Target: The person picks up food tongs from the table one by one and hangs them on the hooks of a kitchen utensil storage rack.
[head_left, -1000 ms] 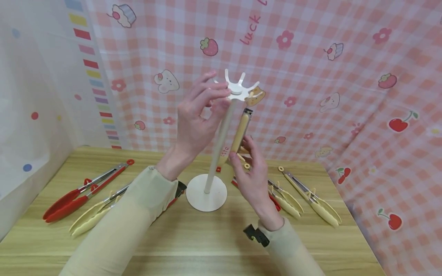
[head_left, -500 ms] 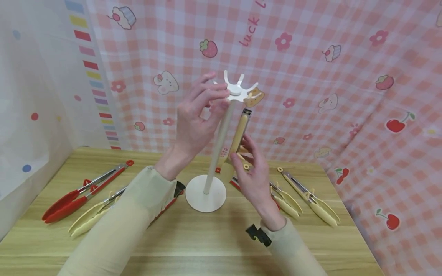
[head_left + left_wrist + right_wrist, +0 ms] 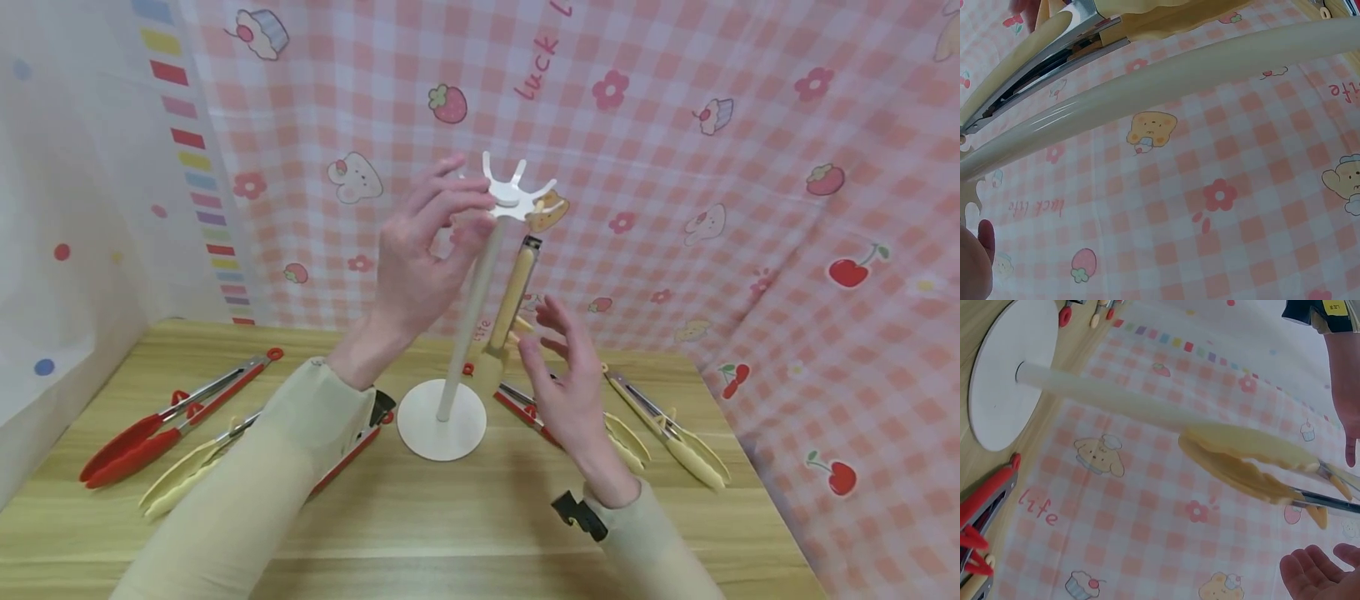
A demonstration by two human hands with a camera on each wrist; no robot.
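Observation:
A white stand (image 3: 471,321) with a round base and a crown of upturned hooks (image 3: 517,200) rises from the wooden table. My left hand (image 3: 423,250) pinches the left edge of that crown between thumb and fingers. Cream-yellow tongs (image 3: 513,292) hang head down from a hook on the right side, beside the pole; their scalloped heads (image 3: 1244,450) are parted in the right wrist view. Just right of the tongs is my right hand (image 3: 570,387), fingers loosely spread, holding nothing. In the right wrist view a gap shows between its fingers (image 3: 1313,565) and the tongs.
Red tongs (image 3: 176,421) and yellow tongs (image 3: 187,475) lie at the left, with another red pair (image 3: 348,458) partly under the left sleeve. Right of the base lie red tongs (image 3: 525,408) and yellow tongs (image 3: 675,433). A checked pink cloth (image 3: 660,158) backs the table.
My right hand has let go of the hanging tongs and moved right and slightly down. The left hand keeps its hold on the stand's top. The view has shifted slightly.

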